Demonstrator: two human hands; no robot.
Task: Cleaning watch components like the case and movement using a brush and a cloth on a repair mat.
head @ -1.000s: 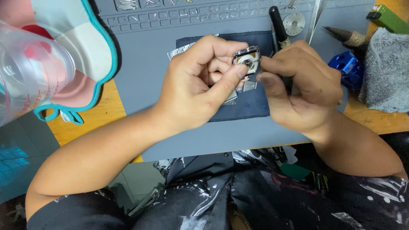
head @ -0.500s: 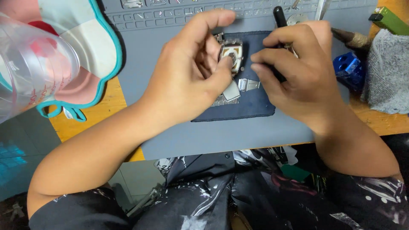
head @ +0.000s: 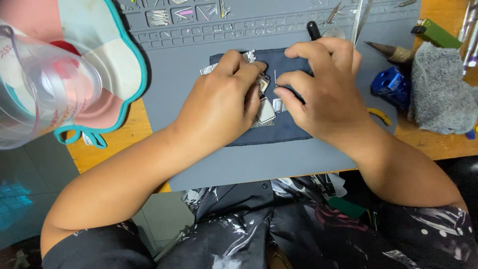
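Watch case (head: 263, 83), small and metallic, is held between the fingertips of the left hand (head: 224, 99), low over a dark cloth (head: 284, 132) spread on a grey work mat (head: 239, 159). The left hand is closed narrowly around it, so only its edge is seen. The right hand (head: 323, 92) is pinched shut on a thin dark-handled tool (head: 313, 31), whose black end stands up behind the knuckles; the working tip is hidden between the two hands, so contact with the case cannot be confirmed. Metal bracelet pieces (head: 266, 110) are noted on the cloth, just below the fingers.

Step in hand, as judged: fine work on the case or its strap fitting with the tool, the case being steadied by the left hand. For the next move a firm, unmoving grip on the case and a light, well-aimed push of the tip are called for; a slip would mark the metal or send a small part off the cloth.

Also recorded: a clear plastic cup (head: 40, 89) at far left, a blue tool (head: 391, 84), a grey rag (head: 440, 94) and tweezers (head: 359, 20) on the wooden desk (head: 124, 139).
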